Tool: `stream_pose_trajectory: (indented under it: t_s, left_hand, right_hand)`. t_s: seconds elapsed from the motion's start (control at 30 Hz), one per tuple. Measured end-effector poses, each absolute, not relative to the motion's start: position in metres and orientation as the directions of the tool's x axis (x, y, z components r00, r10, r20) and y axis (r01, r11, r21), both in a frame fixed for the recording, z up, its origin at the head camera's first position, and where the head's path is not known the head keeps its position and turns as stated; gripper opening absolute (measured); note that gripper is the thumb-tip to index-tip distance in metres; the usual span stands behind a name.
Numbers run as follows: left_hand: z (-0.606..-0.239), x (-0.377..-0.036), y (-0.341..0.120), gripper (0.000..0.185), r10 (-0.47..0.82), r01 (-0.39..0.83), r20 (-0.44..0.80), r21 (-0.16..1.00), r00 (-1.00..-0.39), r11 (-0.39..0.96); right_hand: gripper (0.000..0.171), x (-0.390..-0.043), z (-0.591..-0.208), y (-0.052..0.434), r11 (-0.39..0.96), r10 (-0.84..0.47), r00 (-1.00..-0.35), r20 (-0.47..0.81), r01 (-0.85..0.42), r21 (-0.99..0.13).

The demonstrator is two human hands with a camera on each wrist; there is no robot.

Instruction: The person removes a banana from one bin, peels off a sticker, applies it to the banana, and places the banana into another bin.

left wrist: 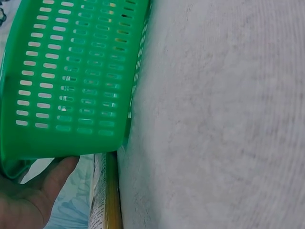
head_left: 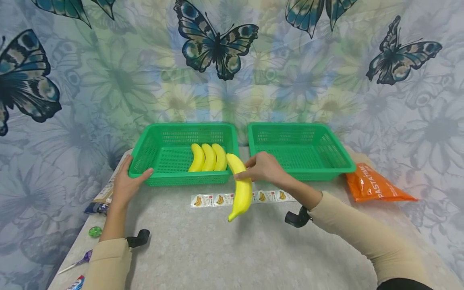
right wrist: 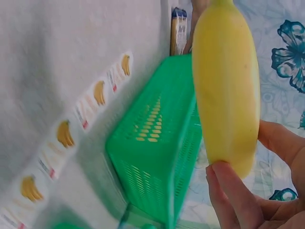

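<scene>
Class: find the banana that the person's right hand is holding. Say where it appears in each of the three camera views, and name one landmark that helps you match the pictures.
Head: the held banana hangs at centre, in front of the left green basket, pinched by the right hand.
Left wrist: not in it; only the basket wall and the left hand.
Right wrist: it fills the upper right.
Shared landmark: the left green basket, in all three views.

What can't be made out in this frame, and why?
- Head view: print on the card strip is too small to read.
- Head view: items at the table's left edge are cut off or tiny.
- Left wrist view: the left hand is cropped by the corner; basket contents are unseen.
</scene>
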State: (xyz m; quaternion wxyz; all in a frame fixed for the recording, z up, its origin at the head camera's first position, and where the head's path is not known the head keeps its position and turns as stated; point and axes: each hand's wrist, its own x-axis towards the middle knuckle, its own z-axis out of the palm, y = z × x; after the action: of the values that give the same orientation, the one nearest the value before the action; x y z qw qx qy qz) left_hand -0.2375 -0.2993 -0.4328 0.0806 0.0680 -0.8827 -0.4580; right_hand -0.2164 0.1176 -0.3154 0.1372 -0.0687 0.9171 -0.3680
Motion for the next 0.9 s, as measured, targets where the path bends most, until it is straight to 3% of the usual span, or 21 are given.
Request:
stream_pose_trajectory:
  t_s: [0.17,0.43,0.9]
  left_hand:
    - [-0.43,-0.236,-0.299,0.096,-0.22,-0.039,0.107,0.819,-0.97,0.573]
    - [-0.435,-0.234,-0.298,0.095,-0.222,-0.045,0.102,0.817,-0.97,0.574]
    - [-0.438,-0.234,-0.294,0.093,-0.277,-0.057,0.102,0.857,-0.955,0.513]
  right_hand:
    - [0.053,-0.197,-0.345,0.122,0.716,-0.208,-0.965,-0.161,-0.038,-0.697]
    - [0.051,-0.168,-0.388,0.129,0.737,-0.146,-0.979,-0.143,-0.011,-0.675]
    - [0.051,-0.145,-0.43,0.146,0.711,-0.077,-0.981,-0.179,0.072,-0.7]
